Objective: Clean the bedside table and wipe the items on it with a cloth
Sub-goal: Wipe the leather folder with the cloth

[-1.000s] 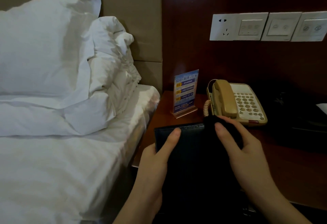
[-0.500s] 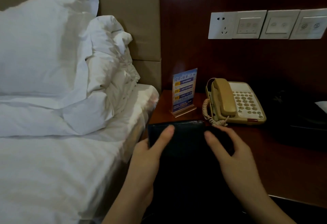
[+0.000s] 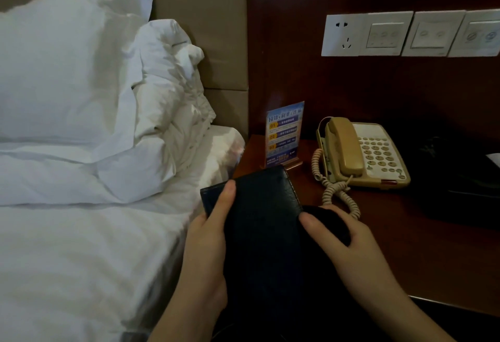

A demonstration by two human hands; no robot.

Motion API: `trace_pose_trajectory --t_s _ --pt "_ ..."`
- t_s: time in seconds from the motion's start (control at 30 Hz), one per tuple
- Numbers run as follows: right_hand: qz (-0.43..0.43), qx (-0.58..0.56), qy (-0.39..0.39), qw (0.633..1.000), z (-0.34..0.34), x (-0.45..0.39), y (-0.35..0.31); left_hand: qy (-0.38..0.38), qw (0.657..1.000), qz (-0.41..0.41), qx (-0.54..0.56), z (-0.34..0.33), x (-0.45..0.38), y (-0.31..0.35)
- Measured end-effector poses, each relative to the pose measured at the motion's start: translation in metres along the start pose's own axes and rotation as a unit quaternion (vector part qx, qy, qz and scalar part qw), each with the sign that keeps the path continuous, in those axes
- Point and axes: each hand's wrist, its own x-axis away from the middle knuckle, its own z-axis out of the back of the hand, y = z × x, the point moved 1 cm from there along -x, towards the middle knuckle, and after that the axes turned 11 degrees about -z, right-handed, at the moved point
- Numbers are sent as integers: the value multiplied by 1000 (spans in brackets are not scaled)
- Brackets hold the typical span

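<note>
Dark folder (image 3: 265, 222) above bedside table (image 3: 405, 247)

The single head-worn camera looks forward and down from close above the person's two hands, taking in the bed left of the left grip (image 3: 208, 236) and the bench (image 3: 422, 247) beyond the right grip (image 3: 349, 244).

Black folder (image 3: 259, 206): a second ago square-on, top edge level; now turned counter-clockwise, far corner toward 12 o'clock beside the sign stand (image 3: 284, 136).
Left hand (image 3: 211, 236): grip shifted with it, thumb along the 9 o'clock edge.
Right hand (image 3: 349, 249): withdrawn toward 3 o'clock, bunching the dark cloth (image 3: 327, 222) at the folder's edge.
Phone cord (image 3: 335, 193): now uncovered.
</note>
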Motion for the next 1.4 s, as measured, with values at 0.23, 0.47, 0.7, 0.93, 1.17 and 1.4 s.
trace_pose_trajectory --t_s 0.23,0.47,0.7,0.93,1.17,1.4 --pt "-6 -67 58 996 11 -4 -9 -97 995 23 -12 -9 1 2" --pt "54 -114 136 983 7 -9 -13 -112 993 29 -10 -19 13 -11" --pt "44 -165 180 969 22 -15 -12 -232 958 -42 -161 -10 11 -11" --pt "38 -116 110 986 13 -10 -12 -120 985 -61 -107 -19 15 -14" --pt "15 -42 -21 999 8 -4 -6 0 998 -52 -28 -15 12 -11" --pt "45 -72 79 993 12 -2 -9 -97 989 -77 -80 -18 9 -12"
